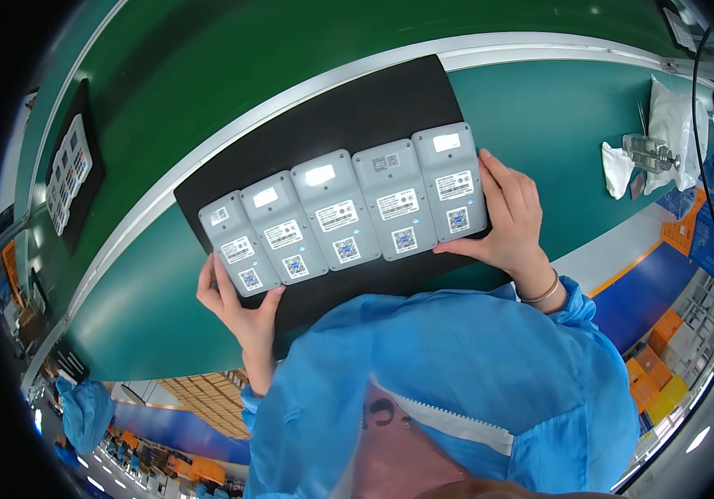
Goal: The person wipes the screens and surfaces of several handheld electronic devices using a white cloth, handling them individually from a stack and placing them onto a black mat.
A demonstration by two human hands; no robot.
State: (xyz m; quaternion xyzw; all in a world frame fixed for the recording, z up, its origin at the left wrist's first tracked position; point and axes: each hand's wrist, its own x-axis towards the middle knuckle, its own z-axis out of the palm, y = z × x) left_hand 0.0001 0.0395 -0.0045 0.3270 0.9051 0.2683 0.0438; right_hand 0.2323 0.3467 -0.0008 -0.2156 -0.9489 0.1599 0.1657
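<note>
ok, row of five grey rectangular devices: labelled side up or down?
Up: white rectangular labels show across the row of grey devices.

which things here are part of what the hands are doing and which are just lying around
In hand:
- five grey devices in a row
- black mat under them

Apparently just lying about:
- clear bottle
- white cloth
- white bag

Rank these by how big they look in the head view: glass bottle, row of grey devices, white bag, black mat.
1. Black mat, partly covered
2. Row of grey devices
3. White bag
4. Glass bottle
</note>
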